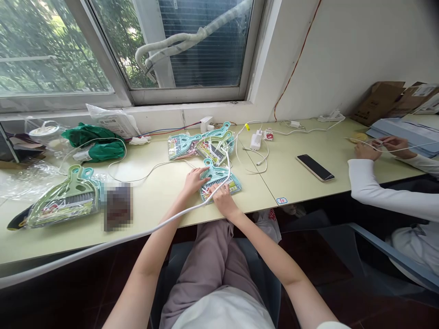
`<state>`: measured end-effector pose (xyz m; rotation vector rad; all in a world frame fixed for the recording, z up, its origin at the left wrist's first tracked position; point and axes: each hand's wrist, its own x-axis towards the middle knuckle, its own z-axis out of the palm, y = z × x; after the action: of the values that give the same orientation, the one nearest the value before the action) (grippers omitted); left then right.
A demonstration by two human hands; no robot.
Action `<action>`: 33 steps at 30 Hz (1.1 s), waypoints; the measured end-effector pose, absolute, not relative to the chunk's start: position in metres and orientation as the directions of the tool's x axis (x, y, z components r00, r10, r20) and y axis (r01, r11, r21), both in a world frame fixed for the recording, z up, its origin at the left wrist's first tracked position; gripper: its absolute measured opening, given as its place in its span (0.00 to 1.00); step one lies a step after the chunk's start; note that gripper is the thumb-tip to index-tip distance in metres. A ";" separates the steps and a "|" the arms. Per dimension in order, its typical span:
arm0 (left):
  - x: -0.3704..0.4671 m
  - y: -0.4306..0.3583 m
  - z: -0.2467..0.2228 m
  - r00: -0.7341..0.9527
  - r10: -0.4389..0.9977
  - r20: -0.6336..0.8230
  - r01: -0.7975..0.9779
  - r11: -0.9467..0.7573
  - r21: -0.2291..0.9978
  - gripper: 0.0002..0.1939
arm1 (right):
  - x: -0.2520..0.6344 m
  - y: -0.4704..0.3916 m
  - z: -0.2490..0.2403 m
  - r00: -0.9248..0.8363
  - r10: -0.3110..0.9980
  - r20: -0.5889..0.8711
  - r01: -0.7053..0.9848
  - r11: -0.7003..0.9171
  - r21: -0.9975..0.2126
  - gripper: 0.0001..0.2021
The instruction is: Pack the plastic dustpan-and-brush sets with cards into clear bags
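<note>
A small light-blue dustpan and brush set (224,176) in clear plastic wrap lies on the table in front of me, handle pointing away. At its left edge, my left hand (196,181) grips it near the handle, with thumb and fingers around the side. My right hand (222,199) has its fingers curled on the wrapped set's lower front edge, over the printed card. Just beyond lie several more wrapped sets, among them a green one (214,148) and a blue one (181,145). A white cable (164,223) passes across the view in front of them.
Wrapped green dustpan sets (66,198) lie at left beside a pixelated patch (118,207). Behind are a green bag (94,141) and thin cables. To the right are a white charger (255,140), a phone (314,167) and another person's hands (368,150).
</note>
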<state>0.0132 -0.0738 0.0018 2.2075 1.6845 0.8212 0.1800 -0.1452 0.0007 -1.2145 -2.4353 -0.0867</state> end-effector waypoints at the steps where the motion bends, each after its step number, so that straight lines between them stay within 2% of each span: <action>1: 0.013 -0.074 0.001 0.177 0.940 0.291 0.803 -0.308 0.510 0.23 | 0.180 -0.145 0.000 -0.536 0.749 0.390 0.777 0.618 -0.120 0.14; 8: 0.009 -0.072 0.004 0.162 0.949 0.272 0.819 -0.283 0.499 0.21 | 0.187 -0.153 -0.008 -0.557 0.735 0.386 0.756 0.641 -0.128 0.17; 13: 0.004 -0.065 -0.001 0.174 0.950 0.261 0.801 -0.291 0.523 0.20 | 0.191 -0.147 0.013 -0.507 0.752 0.420 0.727 0.635 -0.261 0.12; 16: 0.005 -0.065 -0.007 0.182 0.942 0.283 0.787 -0.312 0.532 0.18 | 0.183 -0.135 0.021 -0.546 0.734 0.404 0.669 0.672 -0.318 0.11; 19: 0.005 -0.066 -0.009 0.181 0.943 0.281 0.781 -0.311 0.541 0.18 | 0.171 -0.127 0.013 -0.575 0.729 0.372 0.624 0.685 -0.376 0.08; 25: 0.004 -0.066 -0.002 0.182 0.956 0.229 0.784 -0.281 0.553 0.19 | 0.161 -0.131 -0.001 -0.504 0.785 0.360 0.643 0.619 -0.450 0.04; 33: 0.004 -0.068 -0.001 0.178 0.951 0.252 0.767 -0.295 0.570 0.17 | 0.156 -0.121 -0.003 -0.473 0.830 0.295 0.645 0.554 -0.526 0.08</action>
<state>0.0043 -0.0685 -0.0008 2.1465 1.6357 0.8267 0.1560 -0.1212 -0.0026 -1.1849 -2.2691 0.4697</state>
